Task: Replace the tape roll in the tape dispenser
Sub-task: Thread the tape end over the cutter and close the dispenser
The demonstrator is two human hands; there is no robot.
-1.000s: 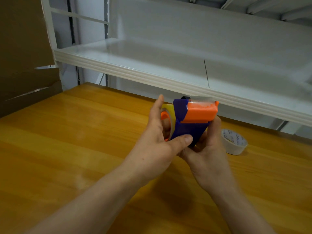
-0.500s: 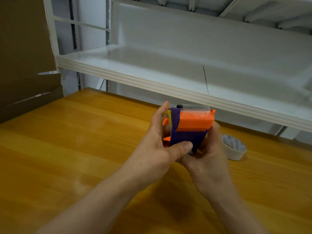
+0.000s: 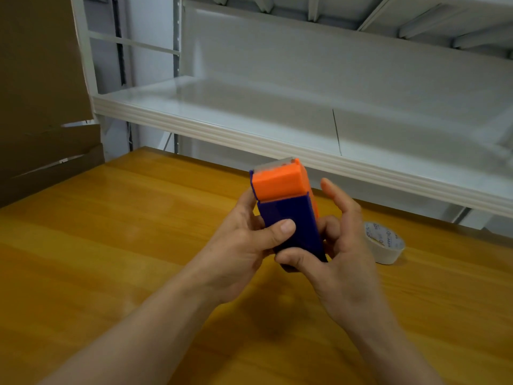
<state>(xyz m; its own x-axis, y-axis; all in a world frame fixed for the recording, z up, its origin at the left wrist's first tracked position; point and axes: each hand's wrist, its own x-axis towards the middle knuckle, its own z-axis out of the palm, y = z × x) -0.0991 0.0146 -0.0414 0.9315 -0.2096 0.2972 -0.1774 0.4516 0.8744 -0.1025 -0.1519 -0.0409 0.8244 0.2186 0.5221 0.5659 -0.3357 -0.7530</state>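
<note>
The tape dispenser (image 3: 288, 218), a dark blue case with an orange cap (image 3: 279, 183) at its upper end, is held upright in the air above the worktop (image 3: 111, 232), between both hands and with its broad blue face toward the camera. The left hand (image 3: 244, 245) grips it from the left, thumb laid across the blue face and fingers wrapped behind. The right hand (image 3: 341, 251) holds the lower end, thumb tucked under the bottom edge and the middle fingers curled against the right side, while its forefinger stands up clear of the case. A pale strip runs along the cap's top edge; whether that is tape or the cutter cannot be told, and the case hides whether any roll sits inside. A white tape roll (image 3: 384, 243) lies flat on the worktop just to the right of the right hand, touched by neither hand. This looks like the handling stage: the case is shut and being turned and felt for its opening, with the swap itself not yet made. The next move probably calls for one hand to steady the blue body while the other prises or slides the orange part away. Behind the worktop runs a white metal shelf (image 3: 249, 134), and brown cardboard (image 3: 36, 93) stands at the far left.
</note>
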